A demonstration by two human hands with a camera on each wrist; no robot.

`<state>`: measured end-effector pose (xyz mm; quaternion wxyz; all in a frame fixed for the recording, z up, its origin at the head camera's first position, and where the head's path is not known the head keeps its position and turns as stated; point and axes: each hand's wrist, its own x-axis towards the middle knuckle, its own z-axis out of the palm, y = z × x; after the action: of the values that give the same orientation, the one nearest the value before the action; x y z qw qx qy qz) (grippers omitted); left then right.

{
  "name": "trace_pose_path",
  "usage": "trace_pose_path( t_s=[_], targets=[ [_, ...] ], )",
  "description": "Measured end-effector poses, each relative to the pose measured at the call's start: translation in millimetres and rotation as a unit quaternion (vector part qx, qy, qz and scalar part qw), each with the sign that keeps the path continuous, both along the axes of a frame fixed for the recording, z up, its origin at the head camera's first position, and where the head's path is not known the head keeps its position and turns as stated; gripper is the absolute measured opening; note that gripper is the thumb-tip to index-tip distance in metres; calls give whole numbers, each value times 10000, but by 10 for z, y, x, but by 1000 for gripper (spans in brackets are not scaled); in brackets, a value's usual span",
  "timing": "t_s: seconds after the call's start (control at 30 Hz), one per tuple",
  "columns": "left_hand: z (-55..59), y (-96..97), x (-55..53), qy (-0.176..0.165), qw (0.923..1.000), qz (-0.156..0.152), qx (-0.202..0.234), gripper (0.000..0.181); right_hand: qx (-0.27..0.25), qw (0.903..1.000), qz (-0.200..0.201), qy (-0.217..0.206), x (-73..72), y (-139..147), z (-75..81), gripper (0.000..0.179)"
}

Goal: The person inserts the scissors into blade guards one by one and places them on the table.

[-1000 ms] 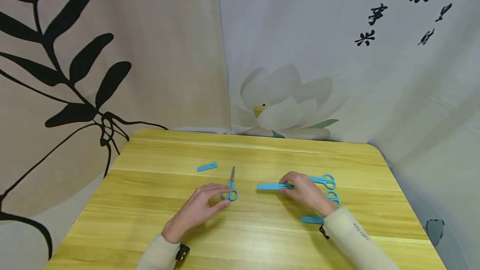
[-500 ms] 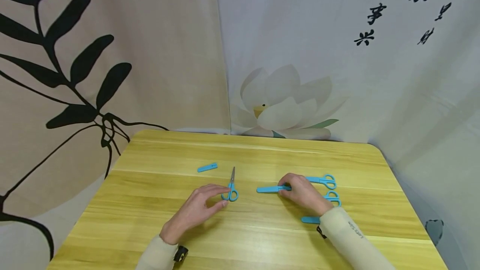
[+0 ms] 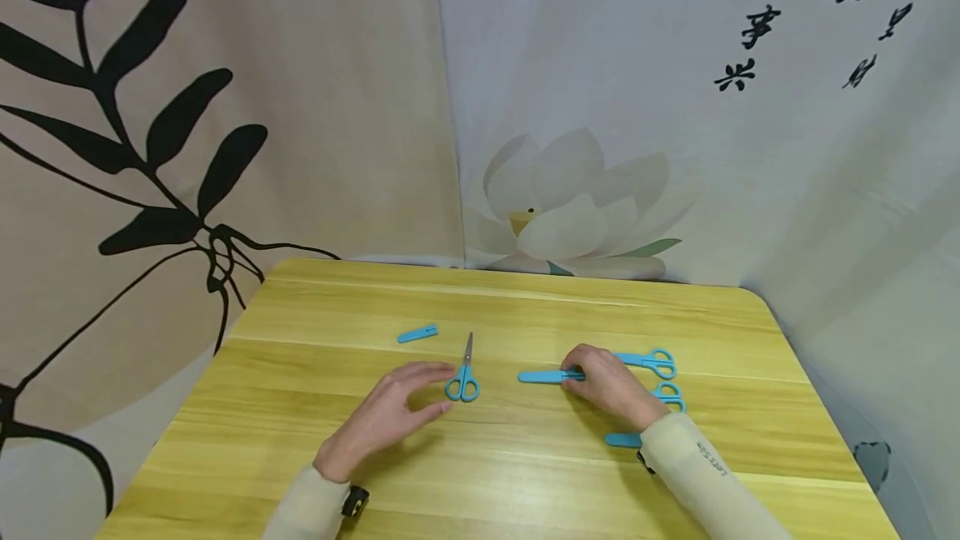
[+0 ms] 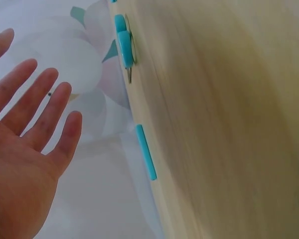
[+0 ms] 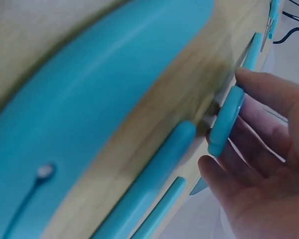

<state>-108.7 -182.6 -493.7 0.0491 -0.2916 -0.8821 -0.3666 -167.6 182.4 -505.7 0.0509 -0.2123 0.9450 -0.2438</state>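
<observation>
My left hand is just left of a pair of scissors with blue handles and a bare metal blade. Its fingers are relaxed and hold nothing. In the left wrist view the fingers are spread, apart from those scissors. A short blue blade cover lies behind and to the left. My right hand pinches covered blue scissors, cover pointing left; the fingers partly hide the handle. The right wrist view shows thumb and fingers around a blue handle.
Right of the right hand lie more blue scissors and another blue handle partly behind the hand. A blue cover shows beside the right sleeve. Everything lies on the wooden table, before a printed curtain.
My left hand has drawn slightly left, off the handles of the bare scissors, which stay on the table. My right hand keeps its pinch; the covered scissors have turned slightly.
</observation>
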Motion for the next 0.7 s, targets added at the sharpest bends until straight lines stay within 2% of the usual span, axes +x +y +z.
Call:
trace_pose_path(
  t_s=[0.27, 0.5, 0.7],
  targets=[
    [24, -110, -75, -98, 9996, 192, -208, 46, 285, 9992, 202, 210, 15, -34, 5, 16],
    [56, -231, -240, -160, 9987, 408, -242, 49, 274, 9991, 130, 286, 48, -37, 18, 22],
    [13, -305, -421, 19, 9985, 447, -324, 53, -35, 9986, -108, 508, 129, -26, 98, 30]
  ],
)
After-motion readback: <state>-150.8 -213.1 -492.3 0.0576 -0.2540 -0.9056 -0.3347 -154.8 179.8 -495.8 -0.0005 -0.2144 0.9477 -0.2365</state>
